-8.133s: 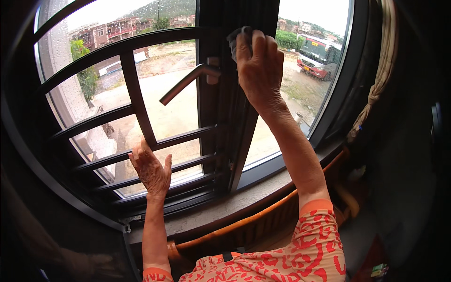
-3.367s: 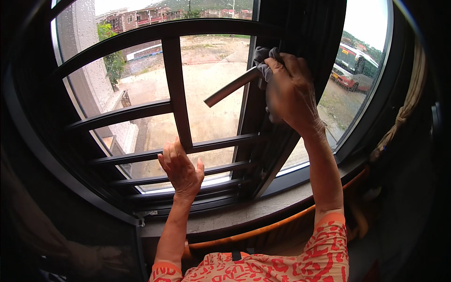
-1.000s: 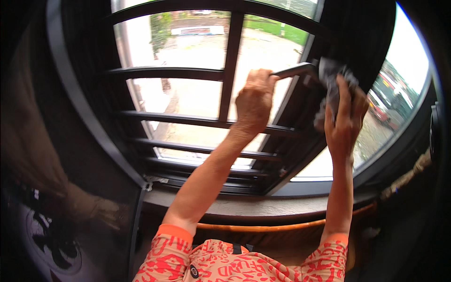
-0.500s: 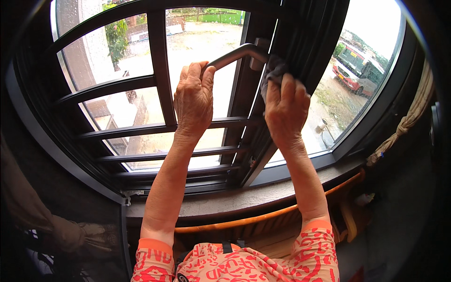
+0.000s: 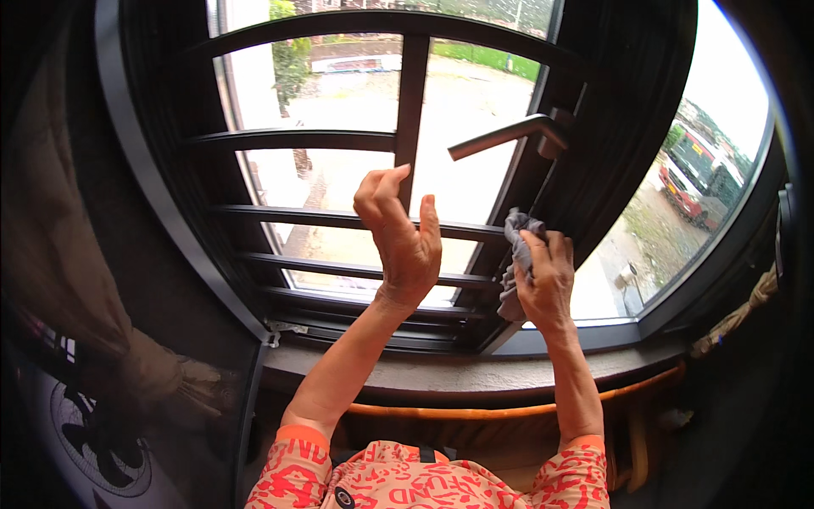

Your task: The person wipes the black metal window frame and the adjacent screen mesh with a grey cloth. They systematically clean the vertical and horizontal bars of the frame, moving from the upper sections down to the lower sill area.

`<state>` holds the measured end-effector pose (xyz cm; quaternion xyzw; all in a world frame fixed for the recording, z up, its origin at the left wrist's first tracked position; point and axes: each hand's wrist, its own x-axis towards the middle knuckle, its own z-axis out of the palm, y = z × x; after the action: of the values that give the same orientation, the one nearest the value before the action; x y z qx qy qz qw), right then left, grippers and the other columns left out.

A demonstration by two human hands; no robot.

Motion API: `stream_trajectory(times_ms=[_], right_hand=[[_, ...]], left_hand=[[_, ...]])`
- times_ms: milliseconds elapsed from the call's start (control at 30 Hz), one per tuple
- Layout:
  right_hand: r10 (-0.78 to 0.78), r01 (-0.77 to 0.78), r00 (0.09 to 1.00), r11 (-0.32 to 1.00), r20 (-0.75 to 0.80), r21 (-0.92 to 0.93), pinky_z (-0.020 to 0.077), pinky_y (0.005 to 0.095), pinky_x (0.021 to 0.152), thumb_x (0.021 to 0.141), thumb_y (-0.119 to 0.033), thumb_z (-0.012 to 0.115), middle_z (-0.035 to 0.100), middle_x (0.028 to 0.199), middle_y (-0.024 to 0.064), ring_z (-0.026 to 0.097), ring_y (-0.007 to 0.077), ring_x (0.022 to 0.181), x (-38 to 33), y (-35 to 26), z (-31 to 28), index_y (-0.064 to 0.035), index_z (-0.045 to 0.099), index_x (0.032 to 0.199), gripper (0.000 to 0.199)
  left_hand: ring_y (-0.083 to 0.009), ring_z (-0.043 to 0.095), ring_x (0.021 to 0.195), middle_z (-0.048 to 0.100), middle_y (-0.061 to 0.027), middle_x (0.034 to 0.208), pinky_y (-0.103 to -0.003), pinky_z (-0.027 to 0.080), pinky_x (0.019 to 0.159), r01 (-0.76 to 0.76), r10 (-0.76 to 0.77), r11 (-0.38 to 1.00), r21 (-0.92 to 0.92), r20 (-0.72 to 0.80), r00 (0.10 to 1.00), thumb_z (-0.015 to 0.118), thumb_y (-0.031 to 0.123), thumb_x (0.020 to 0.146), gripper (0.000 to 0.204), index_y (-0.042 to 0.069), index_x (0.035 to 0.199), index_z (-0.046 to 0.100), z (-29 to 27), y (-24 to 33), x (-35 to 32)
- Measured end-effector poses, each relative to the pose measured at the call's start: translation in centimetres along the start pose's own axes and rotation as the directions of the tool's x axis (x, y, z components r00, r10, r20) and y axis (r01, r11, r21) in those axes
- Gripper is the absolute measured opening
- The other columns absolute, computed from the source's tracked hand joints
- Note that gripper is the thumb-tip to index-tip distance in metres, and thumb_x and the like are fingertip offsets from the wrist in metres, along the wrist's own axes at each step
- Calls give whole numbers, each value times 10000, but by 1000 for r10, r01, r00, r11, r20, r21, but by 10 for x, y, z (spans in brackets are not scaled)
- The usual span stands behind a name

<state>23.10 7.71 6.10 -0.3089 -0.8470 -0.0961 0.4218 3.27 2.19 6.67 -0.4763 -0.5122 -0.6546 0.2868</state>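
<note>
In my right hand (image 5: 547, 276) is a crumpled grey cloth (image 5: 515, 288), pressed against the dark upright of the window frame (image 5: 500, 212), below the handle. My left hand (image 5: 398, 233) is raised in front of the window bars, fingers curved and apart from the thumb, holding nothing. The grey metal window handle (image 5: 509, 136) sticks out to the left from the frame, above both hands, and neither one touches it. Black horizontal bars (image 5: 297, 219) cross the panes behind my left hand.
Under the window runs a pale sill (image 5: 407, 371), with a wooden rail (image 5: 475, 413) just below. Tied curtains hang at the left (image 5: 170, 373) and right (image 5: 738, 314). A fan (image 5: 102, 441) shows at lower left. Outside, a red and white bus (image 5: 687, 178) is visible through the right pane.
My left hand has let go of the handle and dropped lower. My right hand has moved the cloth down the frame from beside the handle. The view has shifted, too.
</note>
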Motion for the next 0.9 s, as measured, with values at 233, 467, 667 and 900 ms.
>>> stream_trajectory(times_ms=[233, 467, 667, 900], right_hand=[[-401, 425, 775, 903, -488, -67, 453, 396, 889, 701, 4, 733, 516, 1189, 132, 503, 321, 1054, 127, -95, 0, -85, 612, 1251, 571], [-410, 365, 823, 912, -394, -187, 517, 380, 816, 705, -48, 733, 428, 1195, 126, 471, 276, 1032, 145, -123, 47, -66, 678, 1033, 333], [-399, 368, 868, 917, -297, -154, 511, 382, 817, 671, -42, 746, 429, 1181, 126, 461, 268, 1037, 117, -120, 59, -30, 665, 1042, 380], [-344, 361, 895, 932, -283, 11, 508, 376, 805, 677, -2, 750, 481, 1166, 142, 502, 295, 995, 92, -112, 67, -50, 627, 1191, 530]], left_hand=[[-255, 467, 1026, 433, -149, 1154, -350, 435, 859, 215, -217, 976, 33, 189, 958, 597, 35, 885, 501, -9, 1345, 403, -18, -33, -9], [-348, 529, 1013, 579, -189, 1059, -433, 429, 919, 246, -194, 961, -124, 330, 924, 541, -19, 872, 403, -13, 1274, 517, -32, -47, -10], [-311, 547, 1022, 585, -187, 1093, -386, 451, 897, 227, -161, 965, -129, 391, 906, 561, -15, 876, 374, -41, 1249, 542, -40, -54, -9], [-345, 540, 1019, 581, -203, 1051, -422, 431, 913, 203, -133, 972, -118, 438, 889, 564, -9, 872, 353, -39, 1224, 549, -45, -57, -9]])
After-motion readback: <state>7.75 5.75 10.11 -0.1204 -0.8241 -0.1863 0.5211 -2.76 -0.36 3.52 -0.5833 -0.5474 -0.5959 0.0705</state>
